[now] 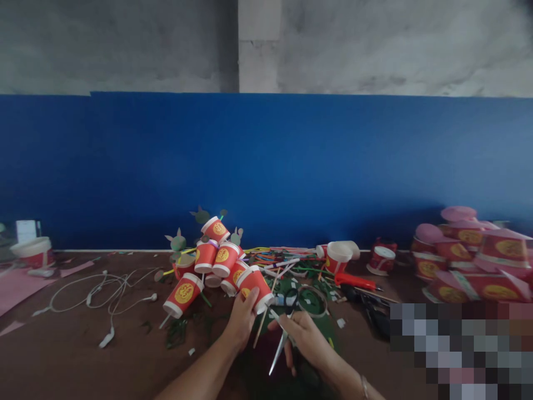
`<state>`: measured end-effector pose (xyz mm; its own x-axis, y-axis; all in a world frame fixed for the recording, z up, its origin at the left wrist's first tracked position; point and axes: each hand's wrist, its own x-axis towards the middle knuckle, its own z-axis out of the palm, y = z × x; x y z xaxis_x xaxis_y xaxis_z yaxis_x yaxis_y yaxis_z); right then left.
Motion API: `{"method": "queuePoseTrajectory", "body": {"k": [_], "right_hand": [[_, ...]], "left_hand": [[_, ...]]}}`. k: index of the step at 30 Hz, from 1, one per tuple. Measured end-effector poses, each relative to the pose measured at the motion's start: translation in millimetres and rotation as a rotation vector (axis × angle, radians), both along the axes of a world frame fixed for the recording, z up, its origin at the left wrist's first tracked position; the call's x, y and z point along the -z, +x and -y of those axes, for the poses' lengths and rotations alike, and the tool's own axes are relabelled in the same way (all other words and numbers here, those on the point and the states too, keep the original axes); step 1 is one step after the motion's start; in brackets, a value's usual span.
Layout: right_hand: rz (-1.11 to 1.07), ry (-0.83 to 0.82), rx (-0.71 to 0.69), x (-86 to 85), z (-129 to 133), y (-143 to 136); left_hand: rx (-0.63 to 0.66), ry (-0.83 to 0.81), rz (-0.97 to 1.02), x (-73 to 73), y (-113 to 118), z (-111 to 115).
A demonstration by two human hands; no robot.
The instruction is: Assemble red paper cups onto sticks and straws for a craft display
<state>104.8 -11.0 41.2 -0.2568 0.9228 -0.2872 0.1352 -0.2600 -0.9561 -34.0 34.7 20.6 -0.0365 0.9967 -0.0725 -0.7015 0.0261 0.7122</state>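
Observation:
A red paper cup (251, 279) with white rims and a yellow emblem is gripped by my left hand (241, 318). The cup is tilted, its rim pointing down and to the right. Closed around a pair of scissors (276, 355) is my right hand (306, 338); the silver blades are spread and one reaches near the cup's rim. Just behind my left hand, several red cups (204, 256) form a tilted cluster decorated with grey paper rabbit heads (177, 242). Another red cup (183, 294) leans at the cluster's left, a thin stick coming out of its lower end.
White earphones (109, 337) lie at left near pink paper (19, 289). Coloured pipe cleaners (275, 258) and an orange-handled tool (355, 281) lie behind my right hand. Pink-and-red cup pieces (470, 261) are stacked at right. A blue panel (266, 166) stands at the back.

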Motion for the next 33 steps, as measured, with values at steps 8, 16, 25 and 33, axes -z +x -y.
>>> {"method": "queuePoseTrajectory", "body": {"k": [8,16,25,33], "right_hand": [[-0.083,-0.038,-0.003,3.4,-3.7,3.4],[0.195,0.207,-0.019,-7.0,5.4,-2.3],[-0.178,-0.144,0.000,-5.2,-3.8,4.0],[0.289,0.354,0.024,-6.2,8.1,-5.7]], "left_hand": [[0.019,-0.026,0.008,-3.0,-0.9,1.5],[0.022,-0.001,0.013,-1.1,1.2,1.9],[0.016,-0.009,0.024,-4.1,-0.4,2.0],[0.036,0.030,0.010,1.2,0.2,1.0]]}}
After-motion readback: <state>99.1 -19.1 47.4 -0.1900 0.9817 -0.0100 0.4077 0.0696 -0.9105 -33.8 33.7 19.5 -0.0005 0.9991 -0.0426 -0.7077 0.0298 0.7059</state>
